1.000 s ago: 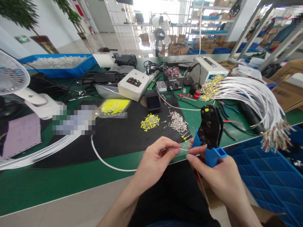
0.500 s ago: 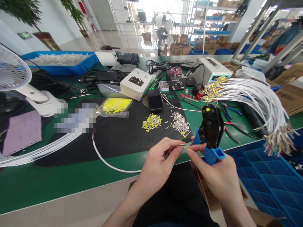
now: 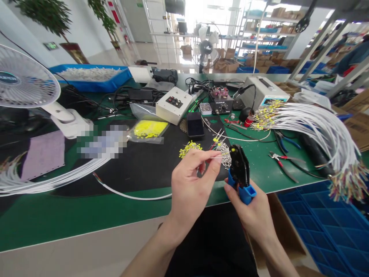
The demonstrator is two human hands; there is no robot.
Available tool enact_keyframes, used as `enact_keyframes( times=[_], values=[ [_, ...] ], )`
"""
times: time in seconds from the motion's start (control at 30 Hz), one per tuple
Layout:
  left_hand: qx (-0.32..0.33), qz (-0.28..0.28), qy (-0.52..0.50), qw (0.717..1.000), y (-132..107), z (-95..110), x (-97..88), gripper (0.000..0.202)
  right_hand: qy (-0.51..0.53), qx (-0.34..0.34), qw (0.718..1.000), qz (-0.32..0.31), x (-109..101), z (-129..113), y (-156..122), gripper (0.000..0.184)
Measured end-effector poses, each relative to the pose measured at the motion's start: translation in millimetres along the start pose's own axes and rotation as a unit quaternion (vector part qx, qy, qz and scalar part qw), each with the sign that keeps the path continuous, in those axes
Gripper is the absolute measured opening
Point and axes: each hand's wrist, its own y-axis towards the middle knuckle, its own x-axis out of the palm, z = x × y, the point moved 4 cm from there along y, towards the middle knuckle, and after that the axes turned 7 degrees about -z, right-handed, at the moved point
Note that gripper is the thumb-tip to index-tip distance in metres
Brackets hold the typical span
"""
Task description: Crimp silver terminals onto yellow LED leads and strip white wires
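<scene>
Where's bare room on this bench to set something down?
Free: the black mat between the bag of yellow pieces, the left hand and single white cable; the green tabletop at front left, in front of the white cable bundle. Crowded: around metal terminals beside the crimping tool.

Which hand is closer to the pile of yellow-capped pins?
Left. The left hand is on the near side of the pile of yellow-capped pins, partly hiding it; the right hand, holding the blue-handled crimping tool, is farther to the right.
</scene>
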Motion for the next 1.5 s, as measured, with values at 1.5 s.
enact_keyframes(
  times=[1.5],
  values=[
    [-0.035,0.010,-0.008,0.999,-26,-17,-39.3,0.012,-0.125,-0.049,0.990,-0.047,41,7,-31,0.069]
  ],
)
